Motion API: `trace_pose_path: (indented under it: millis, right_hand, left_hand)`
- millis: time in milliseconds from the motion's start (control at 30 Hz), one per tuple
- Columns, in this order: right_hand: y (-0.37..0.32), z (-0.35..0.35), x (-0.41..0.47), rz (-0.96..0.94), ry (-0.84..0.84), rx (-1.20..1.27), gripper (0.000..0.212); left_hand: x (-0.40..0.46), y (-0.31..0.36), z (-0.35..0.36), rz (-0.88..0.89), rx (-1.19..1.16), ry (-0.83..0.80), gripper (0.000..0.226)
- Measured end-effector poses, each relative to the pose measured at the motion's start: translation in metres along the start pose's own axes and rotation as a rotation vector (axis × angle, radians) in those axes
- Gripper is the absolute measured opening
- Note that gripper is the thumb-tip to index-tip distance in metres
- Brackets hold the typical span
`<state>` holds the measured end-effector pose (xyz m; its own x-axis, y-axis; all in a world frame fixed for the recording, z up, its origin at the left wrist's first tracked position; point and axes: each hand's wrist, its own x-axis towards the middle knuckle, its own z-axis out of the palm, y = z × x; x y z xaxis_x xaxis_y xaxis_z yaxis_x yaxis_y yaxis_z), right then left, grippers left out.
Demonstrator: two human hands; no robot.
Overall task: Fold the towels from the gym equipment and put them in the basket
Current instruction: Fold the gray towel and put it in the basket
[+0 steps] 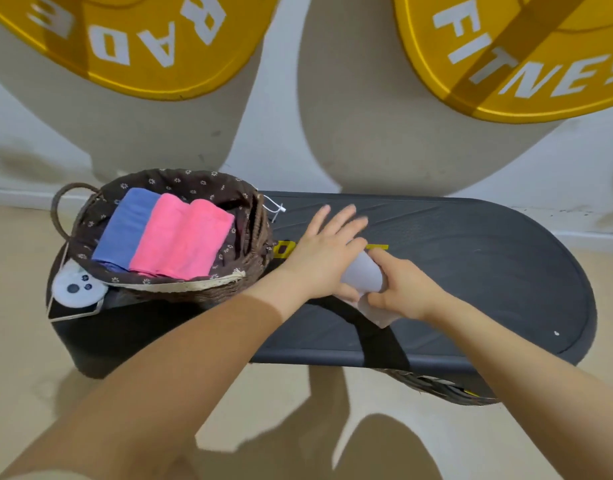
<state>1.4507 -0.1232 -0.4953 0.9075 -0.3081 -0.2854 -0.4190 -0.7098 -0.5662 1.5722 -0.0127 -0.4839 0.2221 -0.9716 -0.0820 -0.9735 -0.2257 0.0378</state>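
Head view: right hand [407, 289] grip pinching white towel [363, 275] mid-fold on black step platform [488, 271]; left hand [327, 251] spread flat on it. Risk: fold springing loose if released early. Basket [253, 233] left of platform, folded towels inside. Yellow weight plates [505, 64] on wall beyond.

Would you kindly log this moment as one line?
white towel folding on platform | left hand flat | right hand pinching | basket: three towels
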Motion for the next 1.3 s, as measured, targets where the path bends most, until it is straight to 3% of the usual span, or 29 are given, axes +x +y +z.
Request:
trace_pose_path:
  millis: [167, 233, 300, 500, 633, 800, 900, 1067, 1200, 1300]
  right_hand:
    - [-0.07, -0.033, 0.007, -0.124, -0.1, -0.257, 0.041]
    - [-0.101, -0.044, 0.014, -0.139, -0.139, -0.244, 0.035]
    - [-0.128, -0.059, 0.024, -0.153, -0.145, -0.156, 0.034]
    - [-0.181, -0.082, 0.067, -0.158, -0.266, 0.469, 0.043]
    - [-0.198, -0.066, 0.113, -0.171, -0.282, 0.512, 0.043]
    - [-0.216, -0.03, 0.177, -0.193, -0.32, 0.215, 0.046]
    - [-0.215, -0.003, 0.203, -0.197, -0.435, 0.067, 0.033]
    - [-0.203, 0.021, 0.233, -0.213, -0.578, -0.124, 0.035]
    - [-0.194, 0.032, 0.242, -0.263, -0.669, -0.361, 0.042]
    - [-0.198, 0.031, 0.24, -0.392, -0.623, -0.591, 0.049]
  left_hand:
    - [-0.04, -0.036, -0.048, -0.01, 0.003, -0.033, 0.053]
    - [-0.064, -0.056, -0.056, -0.091, -0.136, -0.021, 0.043]
    - [-0.087, -0.076, -0.063, -0.179, -0.316, 0.073, 0.04]
    - [-0.124, -0.126, -0.076, -0.436, -0.724, 0.322, 0.039]
    - [-0.127, -0.145, -0.059, -0.632, -0.825, 0.383, 0.039]
    - [-0.121, -0.169, -0.024, -0.889, -0.86, 0.219, 0.059]
    - [-0.121, -0.171, -0.004, -0.919, -0.764, 0.073, 0.069]
    - [-0.118, -0.166, 0.01, -0.874, -0.705, -0.042, 0.064]
    - [-0.117, -0.163, 0.013, -0.903, -0.72, 0.022, 0.056]
    - [-0.117, -0.169, 0.013, -0.914, -0.597, 0.028, 0.043]
